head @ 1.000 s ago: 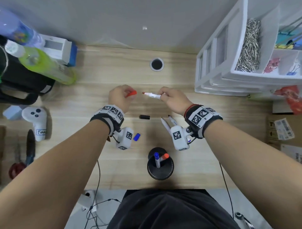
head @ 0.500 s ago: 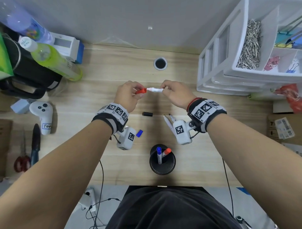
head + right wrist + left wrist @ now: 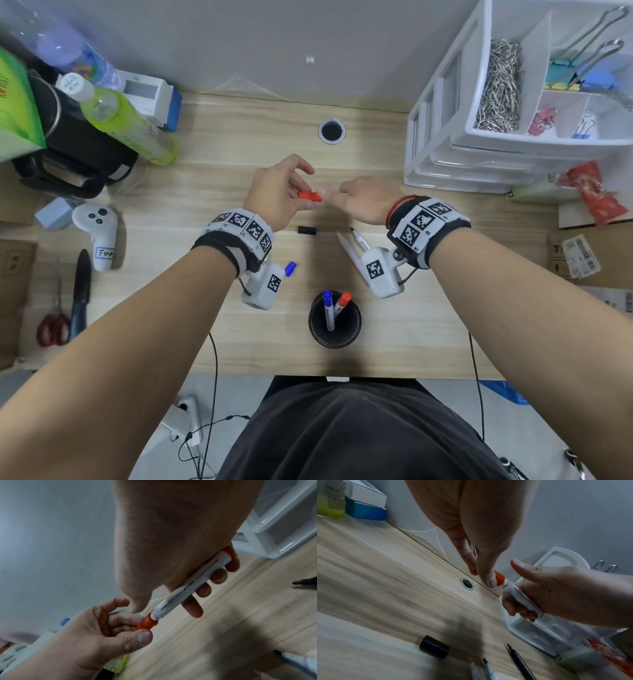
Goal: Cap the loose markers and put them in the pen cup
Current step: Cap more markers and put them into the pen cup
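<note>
Head view. The pen cup (image 3: 335,320) stands on the desk (image 3: 219,185) near its front edge and holds two capped markers, one blue (image 3: 327,305) and one red (image 3: 341,303); that portion of the task appears complete. Above the desk centre, the left hand (image 3: 279,195) pinches an orange cap (image 3: 310,196), and the right hand (image 3: 364,202) meets it from the other side; the marker barrel is hidden behind that hand here. Outstanding items: a black cap (image 3: 306,230) lies loose just below the hands, a blue cap (image 3: 290,268) lies beside the left wrist unit, and two uncapped markers (image 3: 356,245) lie side by side under the right wrist.

Left wrist view. Thumb and finger of the left hand are closed on the orange cap, which is seated on the end of a white marker (image 3: 522,599). The right hand's fingers curl round the barrel. Whether the cap is pressed fully home cannot be determined. The black cap and several bare tips lie on the desk below; one slimmer dark pen (image 3: 519,661) may be a third item.

Right wrist view. The right hand's fingers wrap the white barrel against the palm. The cap meets the barrel with a narrow white collar visible between them. Judgement: this marker is nearly capped, not yet in the cup; at least two more remain.
</note>
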A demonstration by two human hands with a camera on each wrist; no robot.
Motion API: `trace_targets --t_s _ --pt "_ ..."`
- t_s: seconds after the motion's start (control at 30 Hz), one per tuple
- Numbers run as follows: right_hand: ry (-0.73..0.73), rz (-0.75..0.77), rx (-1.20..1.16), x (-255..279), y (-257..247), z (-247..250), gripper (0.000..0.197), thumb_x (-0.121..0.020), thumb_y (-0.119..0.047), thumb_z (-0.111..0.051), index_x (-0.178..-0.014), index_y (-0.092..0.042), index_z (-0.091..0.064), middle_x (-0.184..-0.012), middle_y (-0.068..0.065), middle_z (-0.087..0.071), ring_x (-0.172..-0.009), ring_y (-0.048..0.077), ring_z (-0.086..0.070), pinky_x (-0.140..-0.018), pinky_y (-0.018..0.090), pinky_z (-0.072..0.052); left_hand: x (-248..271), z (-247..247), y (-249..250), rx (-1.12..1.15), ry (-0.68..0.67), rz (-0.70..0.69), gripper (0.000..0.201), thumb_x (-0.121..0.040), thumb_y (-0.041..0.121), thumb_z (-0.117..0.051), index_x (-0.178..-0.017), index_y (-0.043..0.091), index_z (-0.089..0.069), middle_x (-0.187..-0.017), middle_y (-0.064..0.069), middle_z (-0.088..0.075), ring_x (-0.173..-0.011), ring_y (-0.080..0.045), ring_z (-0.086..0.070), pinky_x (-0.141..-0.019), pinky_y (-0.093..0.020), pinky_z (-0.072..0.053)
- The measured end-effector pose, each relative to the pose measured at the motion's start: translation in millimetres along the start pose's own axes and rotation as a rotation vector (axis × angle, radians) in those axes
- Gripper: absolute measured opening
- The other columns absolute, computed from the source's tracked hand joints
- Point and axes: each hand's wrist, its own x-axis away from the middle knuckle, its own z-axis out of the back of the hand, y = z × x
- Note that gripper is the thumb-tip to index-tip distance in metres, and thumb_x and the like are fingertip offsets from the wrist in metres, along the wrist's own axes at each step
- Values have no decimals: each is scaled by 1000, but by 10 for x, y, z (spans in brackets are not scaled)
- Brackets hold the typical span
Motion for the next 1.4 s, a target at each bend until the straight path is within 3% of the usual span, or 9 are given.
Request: trace_targets --t_s 0.17,0.33,0.53,0.73,0.87,0.93,1.07,1.17,1.4 --pt "37 -49 -29 71 71 -25 90 -85 -82 -4 -103 -17 -63 -102 3 -60 -97 25 -54 -92 44 -45 50 -46 117 20 -7 -13 43 -68 14 -88 -103 19 -64 -78 10 -68 -75 -15 -66 -74 -14 -52" --pt "80 2 -94 111 115 -37 86 -88 -79 -5 -91 -14 -60 -93 3 -62 -93 26 -56 -85 42 -44 55 -66 171 51 5 11 44 -67 15 -89 -101 22 -62 -78 12 -69 -70 -10 -64 -73 -14 -52" --pt "49 -26 -171 138 130 -69 101 -82 -85 -3 -106 -13 -70 -97 5 -66 -96 27 -60 -86 42 -46 73 -123 260 106 -7 37 48 -65 12 -90 -101 26 -61 -79 9 -72 -68 -10 -67 -70 -13 -53" --pt "-35 -96 -258 186 164 -80 93 -73 -94 -22 -68 -9 -60 -72 3 -60 -66 21 -54 -68 36 -40 149 -188 323 312 -66 84 60 -61 0 -89 -110 17 -59 -81 -6 -75 -68 -21 -69 -72 -26 -59" --pt "-28 -182 -317 233 214 -122 100 -69 -95 -33 -108 -9 -67 -104 6 -65 -92 23 -61 -75 36 -42 170 -189 304 444 -135 144 67 -65 -8 -85 -121 15 -56 -87 -10 -74 -76 -19 -69 -77 -28 -60" --pt "-47 -191 -324 263 217 -129 98 -71 -93 -37 -115 -10 -65 -109 7 -64 -98 25 -60 -78 36 -42 197 -191 261 489 -155 181 66 -68 -11 -81 -124 14 -56 -93 -13 -75 -87 -21 -73 -81 -28 -59" --pt "-50 -154 -351 266 165 -157 90 -74 -90 -38 -92 -7 -67 -100 11 -71 -92 25 -64 -85 39 -48 244 -204 220 522 -145 209 65 -70 -11 -80 -126 11 -56 -96 -15 -75 -93 -22 -74 -84 -26 -58" --pt "-63 -144 -340 283 105 -171 85 -72 -93 -35 -69 -11 -58 -73 5 -63 -70 25 -59 -68 38 -43 252 -197 213 546 -150 212 64 -71 -12 -78 -127 10 -56 -96 -16 -76 -93 -22 -74 -87 -29 -57" --pt "12 -224 -426 244 95 -267 72 -65 -91 -42 -60 -19 -44 -61 -2 -51 -59 21 -49 -63 35 -37 300 -160 -119 316 -110 310 58 -78 4 -78 -128 21 -55 -105 -3 -74 -90 -14 -73 -81 -25 -56"
